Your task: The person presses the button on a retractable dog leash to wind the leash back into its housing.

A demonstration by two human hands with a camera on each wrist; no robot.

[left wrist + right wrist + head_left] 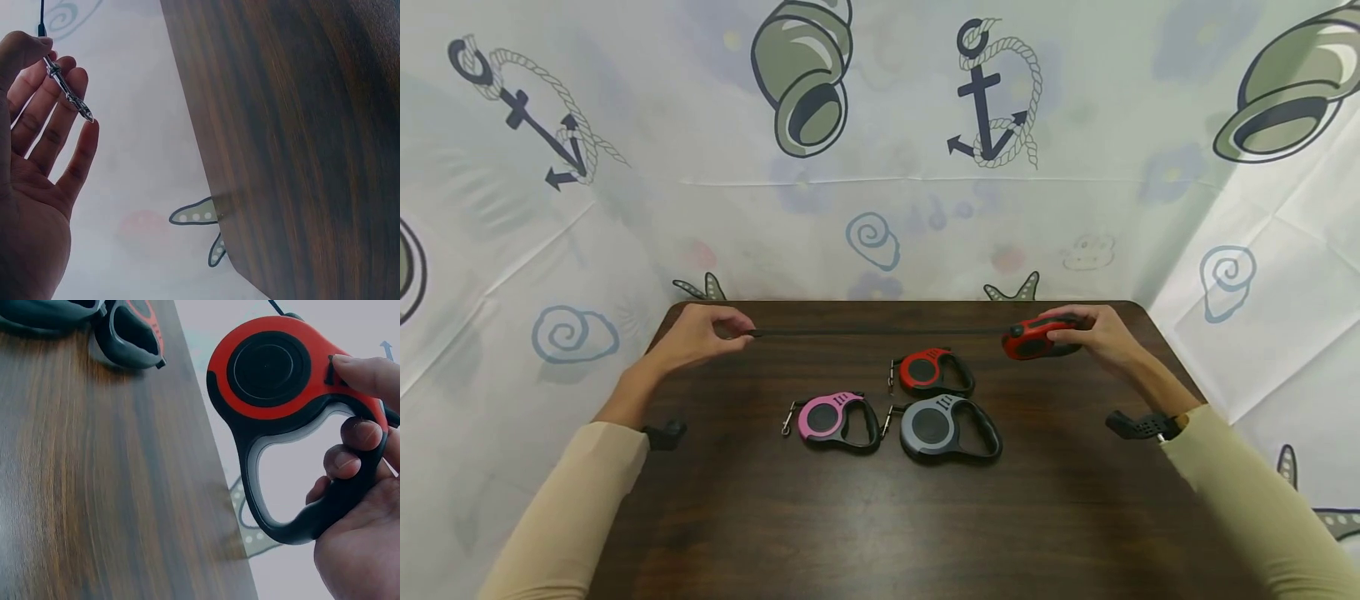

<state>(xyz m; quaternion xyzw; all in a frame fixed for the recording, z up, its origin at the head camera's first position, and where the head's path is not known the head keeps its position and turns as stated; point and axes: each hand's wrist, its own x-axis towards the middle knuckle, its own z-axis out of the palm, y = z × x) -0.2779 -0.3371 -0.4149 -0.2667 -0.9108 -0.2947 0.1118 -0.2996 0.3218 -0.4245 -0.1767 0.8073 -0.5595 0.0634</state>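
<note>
My right hand (1093, 333) grips the black handle of a red and black retractable dog leash (269, 369), its thumb on the black button and fingers wrapped through the handle loop. A thin black cord (880, 332) stretches straight from the leash's case across to my left hand (711, 333). There the thumb and a finger pinch the cord's end, where the metal clip (69, 90) lies along the fingers in the left wrist view. Both hands are held over the far part of the table, level with each other.
On the brown wooden table (737, 517) lie a smaller red leash (921, 371), a pink leash (822, 418) and a grey leash (930, 427), close together near the middle. Behind the table's far edge hangs a white patterned cloth (910, 225).
</note>
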